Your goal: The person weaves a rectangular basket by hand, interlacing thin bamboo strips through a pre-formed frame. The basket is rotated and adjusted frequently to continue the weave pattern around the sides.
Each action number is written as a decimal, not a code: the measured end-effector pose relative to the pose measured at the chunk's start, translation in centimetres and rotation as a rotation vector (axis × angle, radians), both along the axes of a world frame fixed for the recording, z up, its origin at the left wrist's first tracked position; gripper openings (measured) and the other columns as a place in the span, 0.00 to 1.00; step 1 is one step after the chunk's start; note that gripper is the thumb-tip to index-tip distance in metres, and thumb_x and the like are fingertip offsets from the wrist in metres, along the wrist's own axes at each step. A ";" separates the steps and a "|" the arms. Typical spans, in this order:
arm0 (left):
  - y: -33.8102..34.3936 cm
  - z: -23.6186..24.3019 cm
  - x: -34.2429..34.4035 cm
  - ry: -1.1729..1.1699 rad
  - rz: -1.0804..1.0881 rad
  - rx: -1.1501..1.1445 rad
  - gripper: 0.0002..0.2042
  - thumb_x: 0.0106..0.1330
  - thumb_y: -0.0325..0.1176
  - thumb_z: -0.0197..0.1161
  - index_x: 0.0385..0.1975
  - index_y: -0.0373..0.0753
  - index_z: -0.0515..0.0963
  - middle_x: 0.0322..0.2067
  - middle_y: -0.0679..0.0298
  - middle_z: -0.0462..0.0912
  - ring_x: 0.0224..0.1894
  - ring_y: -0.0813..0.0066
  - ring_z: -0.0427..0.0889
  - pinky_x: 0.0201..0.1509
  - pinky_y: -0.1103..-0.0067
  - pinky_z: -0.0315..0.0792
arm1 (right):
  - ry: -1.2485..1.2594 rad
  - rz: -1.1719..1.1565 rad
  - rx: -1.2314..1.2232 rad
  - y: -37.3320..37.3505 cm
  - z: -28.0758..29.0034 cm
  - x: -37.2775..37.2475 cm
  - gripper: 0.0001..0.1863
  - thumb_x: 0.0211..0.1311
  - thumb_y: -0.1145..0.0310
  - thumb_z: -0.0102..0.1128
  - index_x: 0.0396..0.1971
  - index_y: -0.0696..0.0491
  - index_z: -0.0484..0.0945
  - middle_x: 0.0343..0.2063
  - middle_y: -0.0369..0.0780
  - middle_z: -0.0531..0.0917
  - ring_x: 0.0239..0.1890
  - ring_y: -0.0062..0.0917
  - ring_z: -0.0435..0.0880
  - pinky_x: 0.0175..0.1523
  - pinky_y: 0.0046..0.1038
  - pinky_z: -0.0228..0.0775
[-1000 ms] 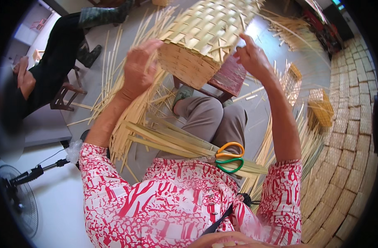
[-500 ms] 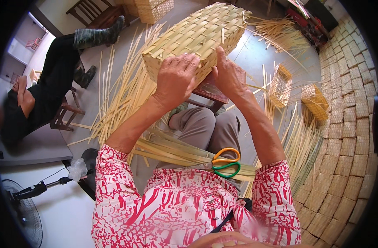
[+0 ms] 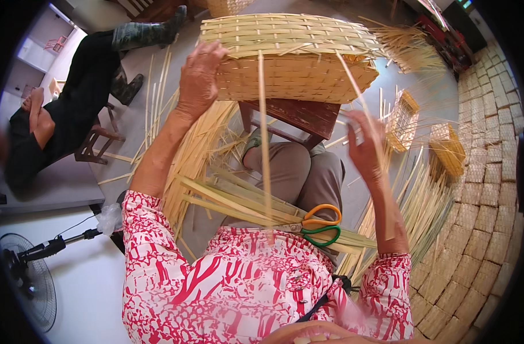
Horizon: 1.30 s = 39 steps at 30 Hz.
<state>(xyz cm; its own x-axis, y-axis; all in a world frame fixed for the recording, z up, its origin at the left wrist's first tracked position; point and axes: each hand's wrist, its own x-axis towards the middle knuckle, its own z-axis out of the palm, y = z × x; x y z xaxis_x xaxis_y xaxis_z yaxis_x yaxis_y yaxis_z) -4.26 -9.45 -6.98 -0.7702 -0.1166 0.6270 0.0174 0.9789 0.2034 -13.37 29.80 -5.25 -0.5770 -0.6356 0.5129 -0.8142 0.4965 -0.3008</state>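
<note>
A woven bamboo basket (image 3: 296, 77) rests on a small dark red wooden stool (image 3: 305, 117) beyond my knees. My left hand (image 3: 200, 80) grips its left end, fingers over the upper corner. Two loose strips reach toward me from the basket's edge: one long strip (image 3: 263, 126) at the middle and another strip (image 3: 353, 83) farther right. Below the basket's right end, my right hand (image 3: 366, 143) is raised with fingers apart and slightly blurred. The right strip crosses that hand, apparently without being gripped. Scissors (image 3: 322, 223) with orange and green handles lie on a bundle of strips (image 3: 239, 203) across my lap.
Long bamboo strips (image 3: 193, 149) cover the floor at left, and more strips (image 3: 422, 200) lie at right. Two small baskets (image 3: 402, 120) stand beyond them. Stacked woven pieces (image 3: 480, 218) line the right side. A seated person (image 3: 72, 97) and a fan (image 3: 29, 281) are at left.
The basket has turned to lie crosswise, its near side now facing me with two strips hanging out. My left hand has shifted left; my right hand has left the basket, moving right and nearer.
</note>
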 end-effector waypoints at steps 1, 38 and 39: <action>-0.2 0.7 -0.4 0.070 -0.068 0.027 0.23 0.61 0.17 0.59 0.55 0.46 0.77 0.61 0.61 0.78 0.68 0.52 0.71 0.70 0.63 0.66 | 0.058 -0.088 -0.115 0.7 1.6 -1.2 0.17 0.60 0.77 0.64 0.50 0.52 0.83 0.46 0.43 0.85 0.52 0.39 0.83 0.58 0.39 0.70; 3.4 2.2 6.6 0.339 -0.299 -0.159 0.23 0.63 0.24 0.61 0.60 0.44 0.74 0.53 0.56 0.78 0.52 0.59 0.76 0.53 0.65 0.67 | 0.409 0.090 0.052 -5.1 6.4 -6.1 0.09 0.68 0.72 0.60 0.44 0.50 0.84 0.43 0.38 0.89 0.44 0.34 0.87 0.53 0.36 0.75; 4.9 2.7 7.6 0.161 -0.420 -0.135 0.17 0.65 0.26 0.62 0.54 0.44 0.76 0.49 0.57 0.79 0.54 0.60 0.78 0.57 0.64 0.70 | 0.384 0.083 0.048 -5.3 6.9 -6.2 0.09 0.68 0.72 0.60 0.44 0.50 0.84 0.42 0.38 0.89 0.43 0.34 0.87 0.53 0.35 0.75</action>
<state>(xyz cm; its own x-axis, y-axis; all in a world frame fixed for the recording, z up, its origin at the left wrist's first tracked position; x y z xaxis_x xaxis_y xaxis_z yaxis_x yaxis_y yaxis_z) 3.37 -4.54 -4.24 -0.6252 0.2750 0.7304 0.4384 0.8980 0.0371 -19.57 24.52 1.70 -0.2948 -0.7006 0.6498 -0.9008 0.4306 0.0555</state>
